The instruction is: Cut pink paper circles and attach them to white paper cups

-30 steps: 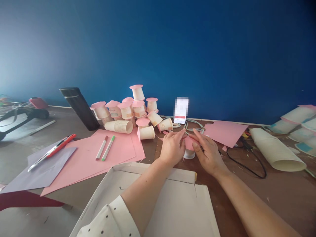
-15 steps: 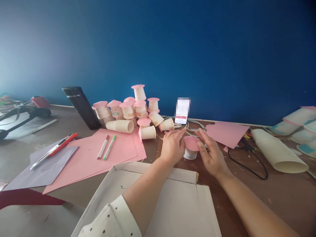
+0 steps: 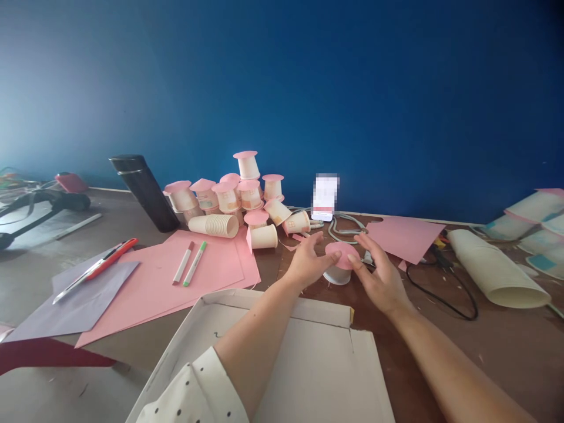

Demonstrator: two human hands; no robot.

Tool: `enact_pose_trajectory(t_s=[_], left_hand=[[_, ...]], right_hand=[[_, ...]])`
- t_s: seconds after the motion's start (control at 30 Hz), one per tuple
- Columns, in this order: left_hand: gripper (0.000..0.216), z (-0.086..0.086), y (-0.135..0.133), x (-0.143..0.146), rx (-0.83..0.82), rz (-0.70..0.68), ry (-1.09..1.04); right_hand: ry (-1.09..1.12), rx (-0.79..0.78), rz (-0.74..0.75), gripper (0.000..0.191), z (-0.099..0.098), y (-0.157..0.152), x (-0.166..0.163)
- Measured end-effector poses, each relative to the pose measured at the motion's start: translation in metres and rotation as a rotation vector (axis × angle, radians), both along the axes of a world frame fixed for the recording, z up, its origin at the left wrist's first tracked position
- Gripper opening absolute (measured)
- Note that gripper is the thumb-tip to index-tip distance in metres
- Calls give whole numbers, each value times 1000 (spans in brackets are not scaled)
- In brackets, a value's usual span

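In the head view, an upturned paper cup (image 3: 337, 277) stood on the brown table (image 3: 445, 364) between the hands, beyond the white board (image 3: 330, 370), with a pink disc (image 3: 340, 249) on top. The left hand (image 3: 307, 261) and right hand (image 3: 382, 279) had their thumbs at the disc, other fingers spread and ungripping. Pink-topped cups (image 3: 228, 198) were stacked far left; a phone (image 3: 323, 200) stood beyond.

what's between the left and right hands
A cup with a pink top stands between the left hand and right hand, in the head view.
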State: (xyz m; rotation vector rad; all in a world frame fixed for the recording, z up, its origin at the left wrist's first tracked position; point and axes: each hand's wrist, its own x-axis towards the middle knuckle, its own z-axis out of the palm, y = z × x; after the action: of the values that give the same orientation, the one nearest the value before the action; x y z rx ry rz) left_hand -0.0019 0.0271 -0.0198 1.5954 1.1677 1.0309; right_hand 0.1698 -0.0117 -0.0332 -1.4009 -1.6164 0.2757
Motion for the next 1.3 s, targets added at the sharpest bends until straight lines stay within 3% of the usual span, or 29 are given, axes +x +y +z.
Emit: enact_pose_trajectory(t_s=[0.53,0.73,0.97,1.1,1.17,1.3], left_hand=[[74,-5,1,2,27,-61,37],[75,-2,-1,2,-34,-67,4],[100,5,1,-10,-174,-258,-27],[105,0,1,-7,21,-265,196],[97,-7,2,-2,124,-210,323],[76,-17,5,5,167,-118,417]], right_hand=[[-24,-95,-26,65,2,1,-3],[-45,-93,-35,66,1,2,-2],[99,27,-43,54,-3,3,2],[213,79,-102,48,-1,6,7],[226,101,-134,46,0,6,9],[242,111,-163,46,1,7,10]])
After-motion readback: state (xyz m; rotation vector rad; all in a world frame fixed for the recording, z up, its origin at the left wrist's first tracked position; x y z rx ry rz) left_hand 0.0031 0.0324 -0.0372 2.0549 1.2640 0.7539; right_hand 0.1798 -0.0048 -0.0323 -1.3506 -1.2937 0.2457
